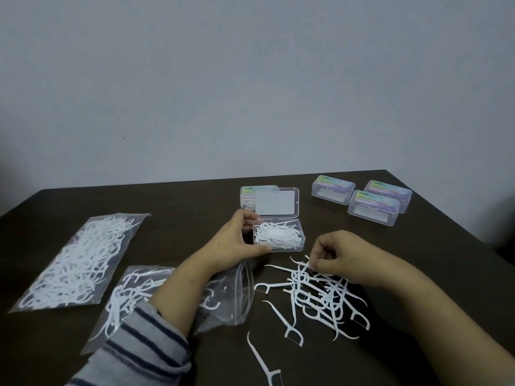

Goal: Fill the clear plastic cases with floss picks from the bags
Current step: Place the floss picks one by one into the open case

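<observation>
The right hand [331, 253] pinches at the loose floss picks [315, 296]; the open case [278, 236], gripped by the left hand [237, 238], lies just beyond toward the table's far edge.

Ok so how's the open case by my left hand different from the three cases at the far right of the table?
The open case has its lid raised, while the three cases are shut. The open case holds a heap of white floss picks; what the three hold cannot be made out. The left hand holds the open case in its grip; the three stand untouched. All are clear plastic and alike in shape.
</observation>
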